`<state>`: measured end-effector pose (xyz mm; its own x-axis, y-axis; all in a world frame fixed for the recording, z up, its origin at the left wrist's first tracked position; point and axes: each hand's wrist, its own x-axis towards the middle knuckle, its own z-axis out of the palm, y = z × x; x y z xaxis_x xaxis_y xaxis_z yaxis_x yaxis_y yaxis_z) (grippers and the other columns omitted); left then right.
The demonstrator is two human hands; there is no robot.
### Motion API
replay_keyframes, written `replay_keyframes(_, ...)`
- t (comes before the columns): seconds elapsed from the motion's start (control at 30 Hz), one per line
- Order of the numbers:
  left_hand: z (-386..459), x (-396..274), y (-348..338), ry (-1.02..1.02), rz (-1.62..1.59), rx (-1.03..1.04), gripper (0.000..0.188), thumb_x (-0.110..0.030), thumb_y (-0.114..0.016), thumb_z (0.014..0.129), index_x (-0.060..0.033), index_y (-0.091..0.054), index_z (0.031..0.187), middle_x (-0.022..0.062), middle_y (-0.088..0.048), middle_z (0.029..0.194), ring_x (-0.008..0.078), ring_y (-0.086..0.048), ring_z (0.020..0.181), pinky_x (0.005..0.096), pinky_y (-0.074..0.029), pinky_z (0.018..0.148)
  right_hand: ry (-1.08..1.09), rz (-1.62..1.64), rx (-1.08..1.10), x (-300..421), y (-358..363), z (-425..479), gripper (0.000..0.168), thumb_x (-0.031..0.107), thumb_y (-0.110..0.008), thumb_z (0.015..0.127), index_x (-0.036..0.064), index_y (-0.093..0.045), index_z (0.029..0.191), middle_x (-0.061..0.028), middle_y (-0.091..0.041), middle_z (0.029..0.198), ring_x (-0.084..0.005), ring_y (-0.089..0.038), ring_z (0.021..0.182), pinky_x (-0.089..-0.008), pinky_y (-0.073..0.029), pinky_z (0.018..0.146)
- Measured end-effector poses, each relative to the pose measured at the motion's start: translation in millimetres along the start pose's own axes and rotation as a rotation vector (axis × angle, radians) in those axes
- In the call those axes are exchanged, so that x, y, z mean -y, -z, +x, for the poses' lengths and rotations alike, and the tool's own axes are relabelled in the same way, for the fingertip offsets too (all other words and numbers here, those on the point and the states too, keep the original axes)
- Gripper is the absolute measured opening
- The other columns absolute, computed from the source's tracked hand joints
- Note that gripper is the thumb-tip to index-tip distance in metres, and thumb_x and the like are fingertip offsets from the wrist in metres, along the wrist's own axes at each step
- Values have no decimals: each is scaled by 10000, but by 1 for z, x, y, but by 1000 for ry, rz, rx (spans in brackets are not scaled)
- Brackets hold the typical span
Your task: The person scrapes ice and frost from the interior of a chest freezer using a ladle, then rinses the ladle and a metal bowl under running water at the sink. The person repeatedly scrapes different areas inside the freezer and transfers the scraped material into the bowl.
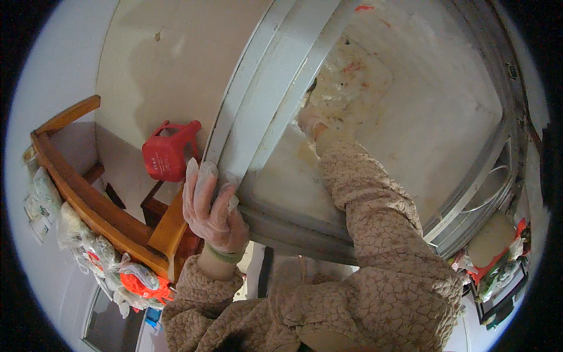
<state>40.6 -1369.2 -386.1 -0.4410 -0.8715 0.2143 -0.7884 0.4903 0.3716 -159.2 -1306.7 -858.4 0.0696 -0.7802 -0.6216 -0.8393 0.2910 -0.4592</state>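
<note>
My left hand (pixel 215 207), in a clear disposable plastic glove, rests at the near left corner of a grey rim (pixel 255 110). Its fingers are apart, with nothing seen in them. The rim frames a deep, pale-walled box (pixel 413 105) that looks like a chest freezer. My right arm reaches down inside, and my right hand (pixel 311 123), which looks gloved too, is low by the left wall. The rim hides its fingers. Just beyond them a small dark object (pixel 312 85) shows partly. Brownish stains and reddish scraps (pixel 352 68) lie on the bottom near that hand.
On the floor to the left stands a red plastic stool (pixel 167 152). A wooden frame (pixel 101 207) runs along the left, with several plastic bags (pixel 88 237) beside it. A thin white curved piece (pixel 490 189) sits at the right rim; bagged goods (pixel 497 273) lie beyond.
</note>
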Motion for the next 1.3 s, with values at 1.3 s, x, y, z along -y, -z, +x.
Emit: replay_keyframes(1.3, -8, -1, -3, 39, 10, -91, 210, -18, -537, 731, -32, -627, 920, 139, -552, 1108, 389, -492, 1111, 476, -421, 877, -130, 1157, 404, 17, 230, -230, 392, 202, -520, 812, 101, -464, 1187, 57, -344, 552, -53, -283, 416, -216, -213, 379)
